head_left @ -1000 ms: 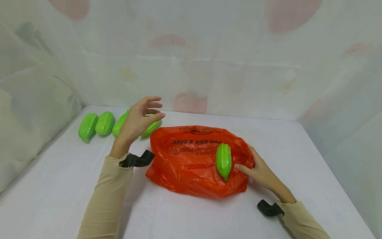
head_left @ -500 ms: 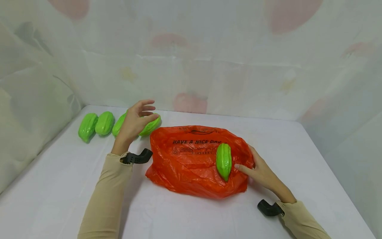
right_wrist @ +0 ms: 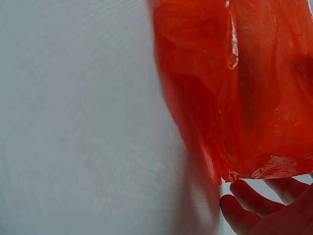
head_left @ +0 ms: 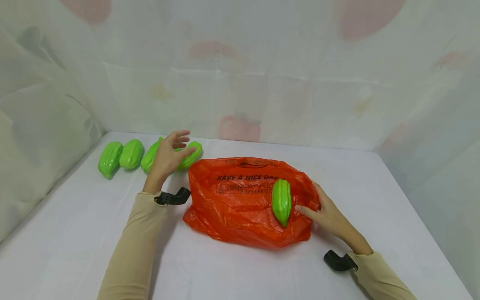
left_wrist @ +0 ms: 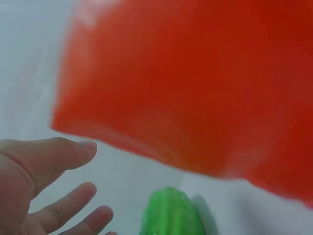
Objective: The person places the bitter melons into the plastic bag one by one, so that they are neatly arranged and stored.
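Observation:
My left hand (head_left: 166,156), fingers loosely bent and spread, hovers over the back row of glossy green ridged fruits. Nearest to it is the row's rightmost green fruit (head_left: 193,156), partly covered by the hand. In the left wrist view, that hand (left_wrist: 54,191) has nothing between thumb and fingers. A red plastic bag (head_left: 240,212) with black lettering lies in the middle. My right hand (head_left: 328,214) holds its right side, thumb on top and fingers behind. In the right wrist view, fingers (right_wrist: 252,199) show at the bag's edge. Another green fruit (head_left: 281,203) lies on the bag near the right thumb.
More green fruits stand at the back left: one at the far end (head_left: 110,159), a second green fruit (head_left: 131,154) beside it, and a third green fruit (head_left: 149,158) partly behind my left hand. A white cloth covers the table (head_left: 240,275); pale patterned sheets (head_left: 300,83) enclose it.
My left hand has moved left and lower, toward the rightmost fruit in the back row. My right hand, the bag and the fruit on it have stayed in place.

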`<action>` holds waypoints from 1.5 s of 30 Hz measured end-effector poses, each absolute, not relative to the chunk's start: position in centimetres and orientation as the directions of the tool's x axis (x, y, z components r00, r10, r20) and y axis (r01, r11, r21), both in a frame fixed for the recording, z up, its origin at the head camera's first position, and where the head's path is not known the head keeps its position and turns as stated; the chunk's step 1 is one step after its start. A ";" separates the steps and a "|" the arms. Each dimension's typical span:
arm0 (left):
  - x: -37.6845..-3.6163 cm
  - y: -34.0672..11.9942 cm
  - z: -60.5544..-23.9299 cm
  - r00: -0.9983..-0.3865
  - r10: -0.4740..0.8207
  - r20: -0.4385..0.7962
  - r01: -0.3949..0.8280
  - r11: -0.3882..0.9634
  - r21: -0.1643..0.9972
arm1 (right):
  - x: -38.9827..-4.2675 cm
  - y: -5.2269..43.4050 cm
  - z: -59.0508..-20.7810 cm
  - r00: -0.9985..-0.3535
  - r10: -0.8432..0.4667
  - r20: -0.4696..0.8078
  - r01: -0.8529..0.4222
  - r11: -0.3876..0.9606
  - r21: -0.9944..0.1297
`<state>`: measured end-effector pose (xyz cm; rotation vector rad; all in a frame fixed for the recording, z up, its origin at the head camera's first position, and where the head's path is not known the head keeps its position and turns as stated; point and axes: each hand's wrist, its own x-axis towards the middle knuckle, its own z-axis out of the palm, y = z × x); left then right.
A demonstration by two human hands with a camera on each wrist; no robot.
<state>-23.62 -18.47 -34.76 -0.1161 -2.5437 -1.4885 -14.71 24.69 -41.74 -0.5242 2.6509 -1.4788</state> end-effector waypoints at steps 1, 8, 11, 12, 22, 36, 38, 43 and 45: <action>-23.7 -18.5 -34.9 -0.978 -0.033 0.205 0.161 0.503 0.849 | -14.7 24.7 -41.7 -0.940 -0.322 0.110 -0.263 0.481 -0.837; -24.1 -18.8 -36.0 -0.984 -0.049 0.174 0.114 0.578 0.808 | -14.6 24.6 -41.6 -0.942 -0.320 0.098 -0.252 0.485 -0.838; -24.3 -18.9 -36.5 -0.984 -0.049 0.171 0.108 0.596 0.796 | -14.7 24.6 -41.7 -0.942 -0.321 0.101 -0.255 0.485 -0.836; -24.4 -19.0 -36.6 -0.983 -0.047 0.175 0.113 0.599 0.793 | -14.8 24.6 -41.8 -0.942 -0.321 0.101 -0.256 0.486 -0.836; -24.9 -18.9 -37.6 -0.982 -0.021 0.189 0.135 0.627 0.767 | -15.0 24.7 -42.0 -0.943 -0.316 0.099 -0.252 0.491 -0.834; -25.1 -18.5 -38.0 -0.983 0.025 0.184 0.149 0.700 0.698 | -15.0 24.7 -41.9 -0.946 -0.310 0.095 -0.245 0.493 -0.835; -25.1 -18.5 -38.0 -0.984 0.028 0.178 0.145 0.707 0.692 | -14.9 24.7 -41.8 -0.946 -0.310 0.092 -0.242 0.494 -0.835; -25.2 -18.6 -38.0 -0.989 0.041 0.145 0.130 0.722 0.680 | -14.7 24.7 -41.6 -0.946 -0.312 0.088 -0.240 0.490 -0.838; -25.3 -18.6 -37.9 -0.990 0.050 0.129 0.124 0.732 0.670 | -14.7 24.7 -41.5 -0.946 -0.313 0.087 -0.239 0.487 -0.840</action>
